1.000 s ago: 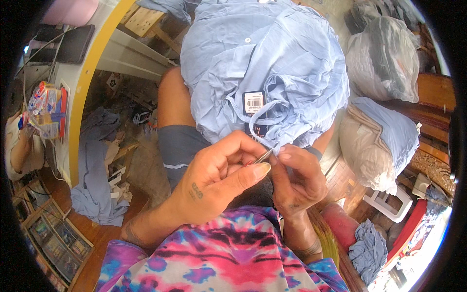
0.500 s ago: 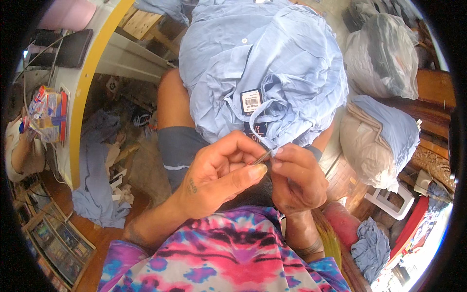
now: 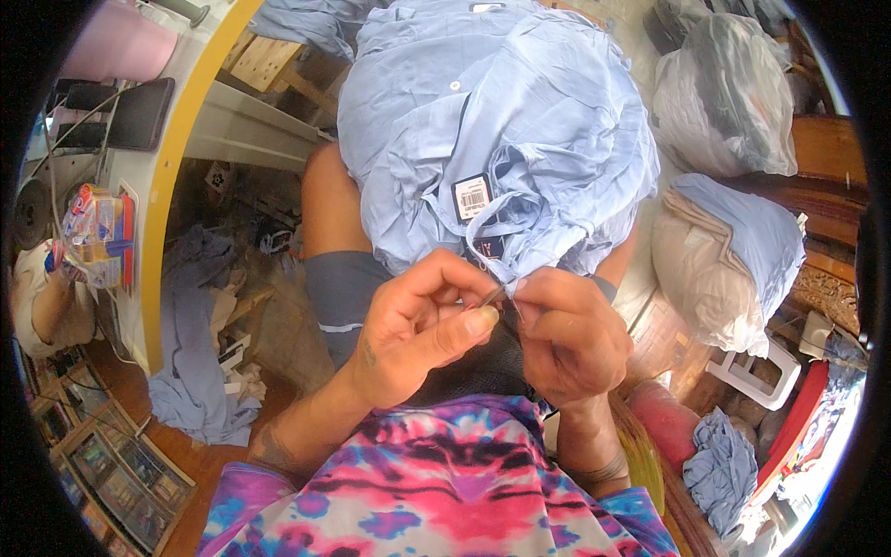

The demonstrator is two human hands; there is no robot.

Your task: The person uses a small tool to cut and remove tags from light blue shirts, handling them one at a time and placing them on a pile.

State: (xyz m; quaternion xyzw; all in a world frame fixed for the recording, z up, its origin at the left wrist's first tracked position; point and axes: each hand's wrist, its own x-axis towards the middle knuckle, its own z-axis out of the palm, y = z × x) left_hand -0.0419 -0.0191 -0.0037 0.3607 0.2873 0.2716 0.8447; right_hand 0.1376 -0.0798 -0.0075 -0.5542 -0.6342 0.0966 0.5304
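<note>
A light blue garment lies in a heap over my lap, with a button, a dark neck label and a tag showing. My left hand is closed on a small thin metal tool; most of it is hidden in the fingers, so its kind is unclear. The tool's tip meets a narrow strap of the garment. Right beside it, my right hand pinches the end of that strap between thumb and forefinger.
At left stands a white table with a yellow edge, carrying a pink container and a colourful plastic packet. Blue cloth lies on the floor below. Stuffed plastic bags and a blue-and-beige bundle are at right.
The camera view has shifted slightly. Both hands stay together at the strap, and the tool's tip has moved only a little.
</note>
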